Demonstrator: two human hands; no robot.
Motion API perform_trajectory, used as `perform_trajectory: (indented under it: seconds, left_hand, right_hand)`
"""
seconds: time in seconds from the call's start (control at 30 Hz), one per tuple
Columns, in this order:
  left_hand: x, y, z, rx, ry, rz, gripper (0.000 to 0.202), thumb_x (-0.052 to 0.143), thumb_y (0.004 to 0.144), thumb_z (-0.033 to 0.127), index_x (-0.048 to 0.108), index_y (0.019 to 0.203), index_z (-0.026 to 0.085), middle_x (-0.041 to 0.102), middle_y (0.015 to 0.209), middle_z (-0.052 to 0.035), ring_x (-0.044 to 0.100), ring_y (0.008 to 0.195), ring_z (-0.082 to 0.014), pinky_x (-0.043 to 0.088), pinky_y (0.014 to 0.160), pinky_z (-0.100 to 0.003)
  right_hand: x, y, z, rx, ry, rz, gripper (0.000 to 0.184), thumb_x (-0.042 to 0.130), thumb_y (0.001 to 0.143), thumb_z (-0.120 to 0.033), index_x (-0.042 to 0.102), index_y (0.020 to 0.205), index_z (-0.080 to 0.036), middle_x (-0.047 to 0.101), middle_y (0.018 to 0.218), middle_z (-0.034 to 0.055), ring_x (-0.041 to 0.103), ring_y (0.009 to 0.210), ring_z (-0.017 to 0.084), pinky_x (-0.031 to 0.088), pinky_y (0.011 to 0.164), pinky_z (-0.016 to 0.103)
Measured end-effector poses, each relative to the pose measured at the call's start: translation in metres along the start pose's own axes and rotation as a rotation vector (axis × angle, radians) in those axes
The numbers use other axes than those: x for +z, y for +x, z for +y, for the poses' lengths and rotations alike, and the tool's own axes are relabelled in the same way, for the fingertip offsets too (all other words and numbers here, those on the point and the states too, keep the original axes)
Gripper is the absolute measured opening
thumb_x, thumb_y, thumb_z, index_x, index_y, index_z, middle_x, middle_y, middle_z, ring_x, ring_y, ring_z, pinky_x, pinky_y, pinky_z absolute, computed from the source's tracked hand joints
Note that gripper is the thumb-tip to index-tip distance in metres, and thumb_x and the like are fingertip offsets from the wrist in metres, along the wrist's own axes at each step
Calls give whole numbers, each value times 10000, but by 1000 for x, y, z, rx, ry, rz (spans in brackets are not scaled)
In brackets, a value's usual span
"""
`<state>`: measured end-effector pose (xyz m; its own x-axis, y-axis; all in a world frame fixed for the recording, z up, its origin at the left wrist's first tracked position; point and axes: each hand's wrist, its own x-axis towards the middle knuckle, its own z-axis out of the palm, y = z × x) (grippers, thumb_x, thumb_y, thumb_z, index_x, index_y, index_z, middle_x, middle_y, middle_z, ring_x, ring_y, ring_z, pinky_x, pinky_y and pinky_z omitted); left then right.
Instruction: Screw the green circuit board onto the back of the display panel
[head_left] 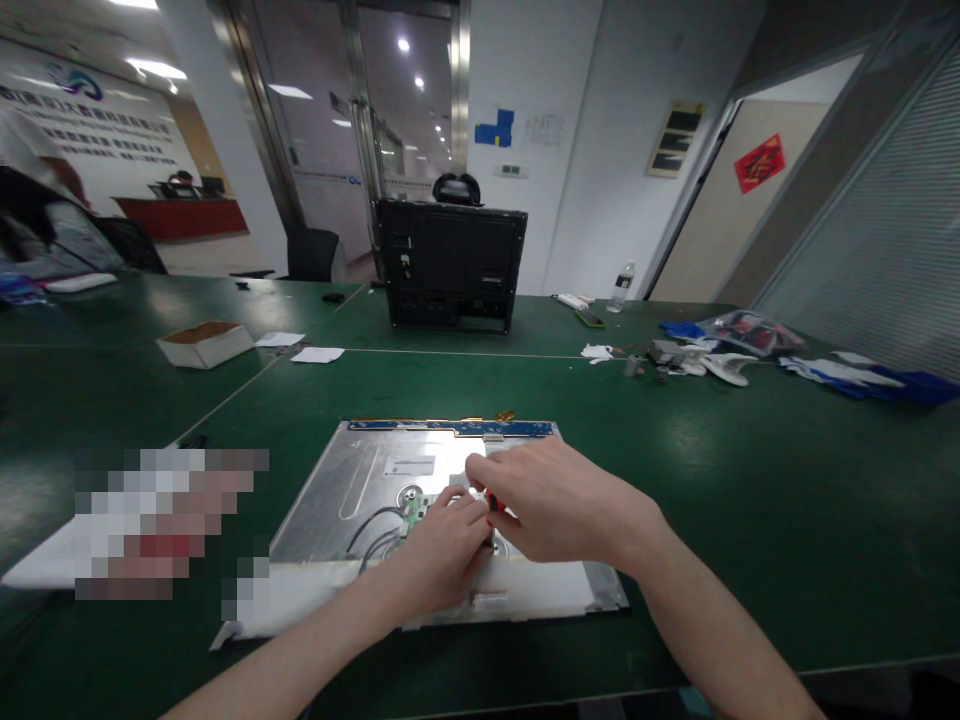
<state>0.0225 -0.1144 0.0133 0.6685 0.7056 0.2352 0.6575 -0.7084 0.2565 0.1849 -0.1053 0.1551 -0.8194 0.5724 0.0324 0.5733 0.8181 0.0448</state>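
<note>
A flat silver display panel lies back side up on the table, with a blue circuit strip along its far edge. On its middle sits a green circuit board, mostly covered by my hands. My right hand is closed around a red-and-black handle, which looks like a screwdriver; its tip is hidden. Over the board, my left hand has its fingers bent and pressed together beside that handle; what is between them cannot be seen. Dark cables curve out left of the board.
A black monitor housing stands upright at the back of the green table. An open white box and papers lie far left. Metal parts, gloves and plastic bags are at right, a bottle behind. A pixelated patch covers the near left.
</note>
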Motion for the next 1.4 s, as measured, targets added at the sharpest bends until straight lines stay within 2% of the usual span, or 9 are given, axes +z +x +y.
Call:
perform_trajectory:
  seconds: [0.17, 0.37, 0.7, 0.97, 1.17, 1.27, 1.4]
  left_hand:
    - [-4, 0, 2, 3, 0, 1, 182, 505, 861, 152, 642, 972, 198, 650, 1066, -66, 559, 1036, -250, 347, 997, -455]
    - [1, 0, 0, 10, -1, 12, 185, 516, 855, 155, 625, 1002, 184, 651, 1051, -72, 564, 1038, -245, 329, 1022, -453]
    - [2, 0, -2, 30, 0, 0, 198, 505, 857, 133, 638, 994, 188, 655, 1069, -74, 570, 1035, -252, 352, 994, -455]
    - [7, 0, -2, 28, 62, 3, 171, 499, 884, 185, 623, 1002, 172, 649, 1042, -82, 570, 1030, -250, 333, 1018, -459]
    - [4, 1, -1, 34, 58, 27, 209, 503, 877, 150, 631, 1034, 200, 651, 1072, -60, 565, 1043, -243, 345, 1010, -445]
    - [3, 1, -1, 37, 34, 12, 194, 502, 880, 157, 643, 1008, 196, 665, 1045, -65, 576, 1029, -245, 351, 1006, -449]
    - [5, 1, -1, 25, 46, 17, 180, 504, 882, 164, 618, 1020, 177, 657, 1032, -64, 581, 1021, -237, 333, 1031, -446]
  right_hand:
    - [-1, 3, 0, 58, -36, -28, 136, 516, 868, -326, 551, 904, -200, 676, 774, 28, 611, 656, 183, 240, 492, 281]
    - [-3, 1, 1, 18, -21, -29, 124, 506, 851, -268, 530, 949, -196, 677, 794, 27, 595, 638, 170, 233, 475, 287]
    - [-1, 2, 1, 46, -46, -12, 153, 517, 868, -344, 548, 907, -199, 677, 758, 23, 595, 625, 174, 219, 484, 270]
    - [-4, 1, 0, -11, 17, -36, 167, 531, 827, -258, 530, 978, -187, 688, 834, 39, 604, 665, 174, 227, 480, 278]
    - [-4, 2, 0, 34, -2, -34, 180, 538, 854, -363, 573, 909, -195, 677, 764, 30, 606, 642, 176, 244, 487, 274]
    - [-5, 2, 0, 47, -21, -48, 158, 516, 872, -330, 588, 880, -189, 674, 747, 35, 605, 635, 171, 249, 493, 271]
    - [-4, 0, 0, -6, -1, -34, 154, 531, 822, -265, 556, 952, -185, 682, 780, 34, 594, 630, 169, 231, 481, 275]
